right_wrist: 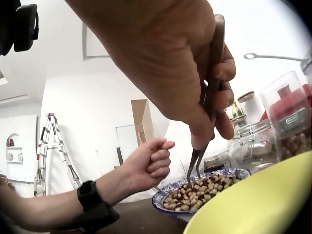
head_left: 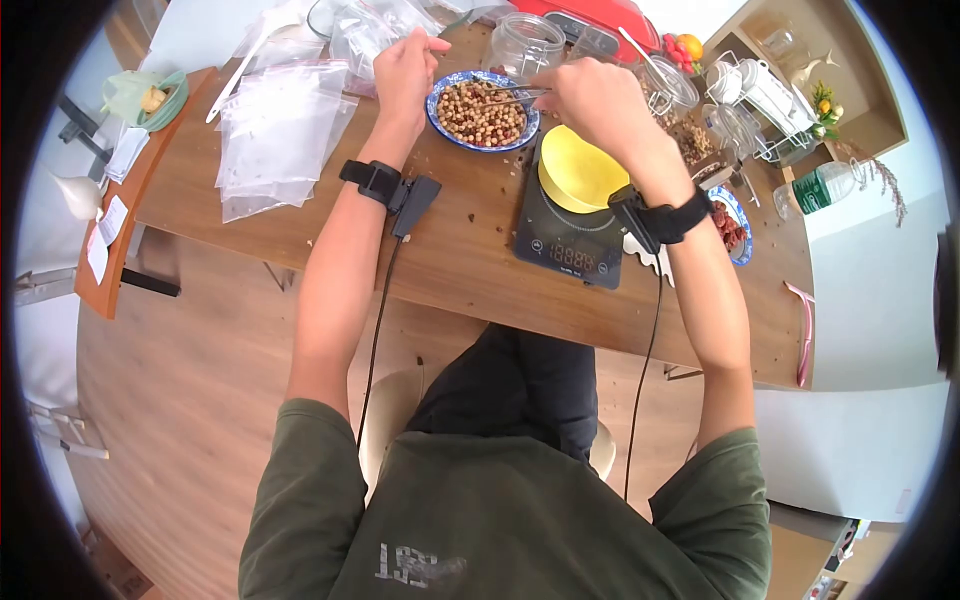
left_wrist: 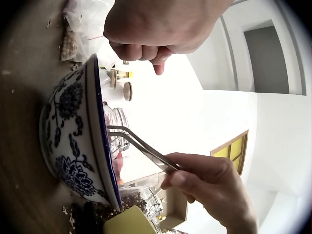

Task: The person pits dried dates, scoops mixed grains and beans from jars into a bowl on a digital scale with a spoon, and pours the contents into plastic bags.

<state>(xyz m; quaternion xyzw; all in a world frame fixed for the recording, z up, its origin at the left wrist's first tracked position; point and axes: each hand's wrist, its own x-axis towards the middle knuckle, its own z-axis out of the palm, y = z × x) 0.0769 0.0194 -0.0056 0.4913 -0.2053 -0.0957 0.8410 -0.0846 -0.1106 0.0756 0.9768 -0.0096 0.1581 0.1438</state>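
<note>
My right hand (head_left: 602, 108) pinches a pair of metal tweezers (right_wrist: 212, 92) between thumb and fingers. The bent tips (right_wrist: 194, 171) reach down among the pale and dark round beads or seeds (right_wrist: 201, 192) in a blue-and-white patterned bowl (left_wrist: 73, 131). At the bowl's left side, raised above the rim, my left hand (head_left: 405, 78) is curled into a loose fist, index finger poking out a little. Nothing shows in it, though its palm is partly hidden. Beside the bowl, a yellow bowl (head_left: 580, 172) stands on a black digital scale (head_left: 565, 245) with a lit display.
Clear plastic bags (head_left: 275, 140) lie at left on the table (head_left: 450, 270). Glass jars (head_left: 525, 45) stand behind the bowl. A second patterned dish (head_left: 738, 225) holds reddish pieces at right, near a green-labelled bottle (head_left: 820, 188). Wrist-camera cables hang over the table edge.
</note>
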